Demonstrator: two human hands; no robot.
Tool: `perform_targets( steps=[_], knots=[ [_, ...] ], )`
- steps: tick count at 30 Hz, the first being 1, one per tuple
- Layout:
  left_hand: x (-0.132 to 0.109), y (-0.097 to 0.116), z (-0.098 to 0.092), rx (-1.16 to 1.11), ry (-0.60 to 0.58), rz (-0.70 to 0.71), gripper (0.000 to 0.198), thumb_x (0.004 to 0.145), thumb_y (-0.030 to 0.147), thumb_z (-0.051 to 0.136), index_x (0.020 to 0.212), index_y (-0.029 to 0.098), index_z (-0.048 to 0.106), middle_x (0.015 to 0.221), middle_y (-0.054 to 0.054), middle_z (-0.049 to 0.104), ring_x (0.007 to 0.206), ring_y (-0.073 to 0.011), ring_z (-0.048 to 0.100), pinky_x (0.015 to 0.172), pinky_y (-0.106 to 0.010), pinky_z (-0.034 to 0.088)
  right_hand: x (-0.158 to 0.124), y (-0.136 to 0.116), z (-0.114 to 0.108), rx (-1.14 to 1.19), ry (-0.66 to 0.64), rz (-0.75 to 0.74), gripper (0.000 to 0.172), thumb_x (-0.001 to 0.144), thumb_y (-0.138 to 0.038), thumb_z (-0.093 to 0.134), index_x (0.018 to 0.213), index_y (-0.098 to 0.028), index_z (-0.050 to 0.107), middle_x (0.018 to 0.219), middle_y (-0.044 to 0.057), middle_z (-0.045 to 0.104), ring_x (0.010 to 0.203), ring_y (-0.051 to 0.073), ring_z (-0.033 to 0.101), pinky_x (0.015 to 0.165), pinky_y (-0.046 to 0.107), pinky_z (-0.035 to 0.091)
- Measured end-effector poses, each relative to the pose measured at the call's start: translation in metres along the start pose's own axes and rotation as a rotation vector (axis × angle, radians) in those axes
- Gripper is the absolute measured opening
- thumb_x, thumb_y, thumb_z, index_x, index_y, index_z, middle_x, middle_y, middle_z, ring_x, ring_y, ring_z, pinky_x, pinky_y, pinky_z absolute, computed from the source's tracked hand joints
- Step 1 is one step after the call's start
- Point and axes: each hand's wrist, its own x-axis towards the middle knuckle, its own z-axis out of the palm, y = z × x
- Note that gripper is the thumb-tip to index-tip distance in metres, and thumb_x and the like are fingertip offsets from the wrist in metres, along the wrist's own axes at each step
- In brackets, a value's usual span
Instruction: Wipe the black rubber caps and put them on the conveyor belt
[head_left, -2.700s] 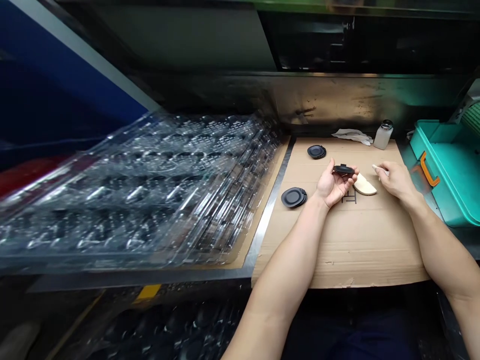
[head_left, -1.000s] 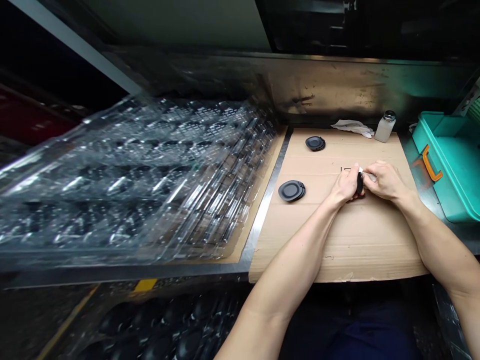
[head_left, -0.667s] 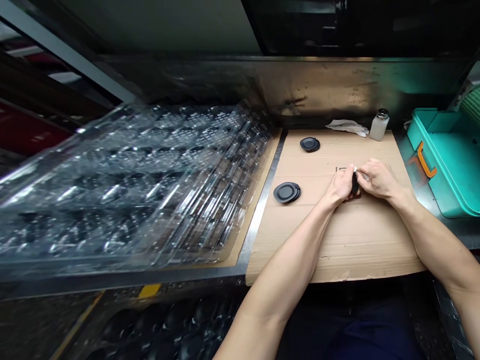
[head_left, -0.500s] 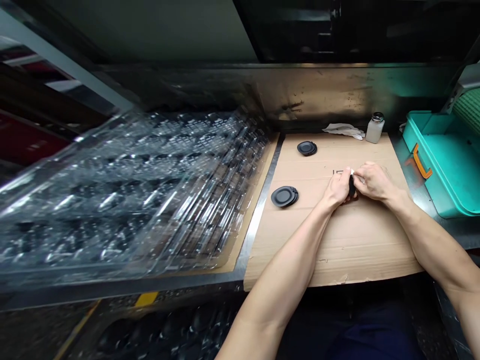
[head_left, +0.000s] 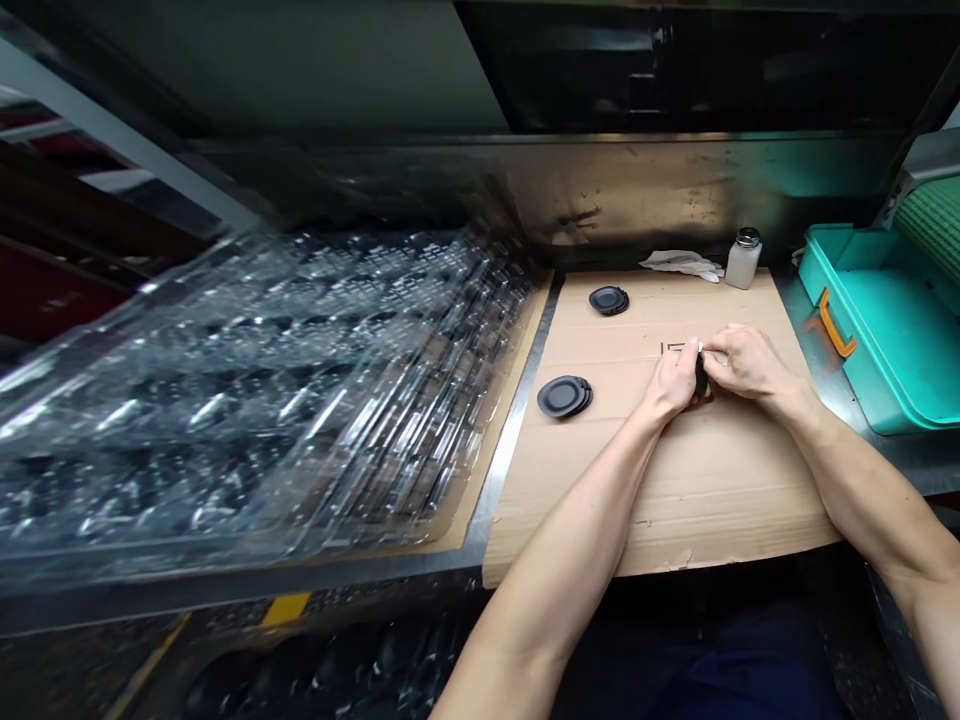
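Bare left hand and bare left forearm; bare right hand and bare right forearm. Dark navy-blue fabric garment, lower right of the frame, softly creased; surrounding shadow obscures its outline.

Head camera, one view: looks from the near side, above the bench, forward and down. Left hand and right hand at middle range, right of centre; clear trays fill left, metal panel far.
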Motion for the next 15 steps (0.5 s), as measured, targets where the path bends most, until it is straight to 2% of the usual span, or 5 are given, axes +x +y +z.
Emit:
perform_targets(
  steps=[5, 11, 13, 15],
  knots=[
    [0.0008, -0.0023, 0.0, 0.006, -0.013, 0.026, 0.078, 0.107, 0.055, 0.029, 0.048, 0.016, 0.061, 0.045, -0.008, 0.059, 0.037, -0.0113, 0.049, 0.044, -0.024, 0.039, -0.0001, -0.0001, -0.0013, -0.002, -0.011, 0.048, 0.027, 0.093, -0.03, 0.052, 0.078, -0.023, 0.074, 0.077, 0.007, 0.072, 0.078, 0.023, 0.061, 0.071, 0.033, 0.036],
    [0.0036, -0.0077, 0.0023, -0.035, -0.009, 0.006, 0.073, 0.105, 0.061, 0.033, 0.055, 0.016, 0.064, 0.05, -0.008, 0.063, 0.036, -0.0123, 0.049, 0.039, -0.024, 0.035, 0.002, -0.0061, 0.0007, 0.01, 0.06, 0.051, 0.033, 0.097, -0.036, 0.05, 0.08, -0.021, 0.075, 0.081, 0.008, 0.074, 0.08, 0.022, 0.063, 0.072, 0.032, 0.037],
    [0.0056, -0.0066, 0.0, -0.121, -0.017, -0.056, 0.073, 0.104, 0.063, 0.034, 0.058, 0.015, 0.065, 0.051, -0.009, 0.063, 0.036, -0.0124, 0.048, 0.038, -0.025, 0.034, 0.0007, -0.0041, -0.0015, 0.052, 0.044, 0.061, 0.033, 0.097, -0.036, 0.051, 0.081, -0.022, 0.076, 0.083, 0.007, 0.075, 0.079, 0.021, 0.064, 0.072, 0.032, 0.038],
    [0.0089, -0.0036, -0.0069, -0.317, -0.027, -0.153, 0.073, 0.104, 0.063, 0.03, 0.067, 0.014, 0.068, 0.053, -0.009, 0.063, 0.037, -0.0125, 0.048, 0.037, -0.024, 0.033, -0.0018, 0.0021, -0.0057, 0.079, 0.043, 0.119, 0.034, 0.099, -0.036, 0.049, 0.084, -0.023, 0.078, 0.085, 0.006, 0.077, 0.079, 0.021, 0.065, 0.073, 0.031, 0.04]
  ],
)
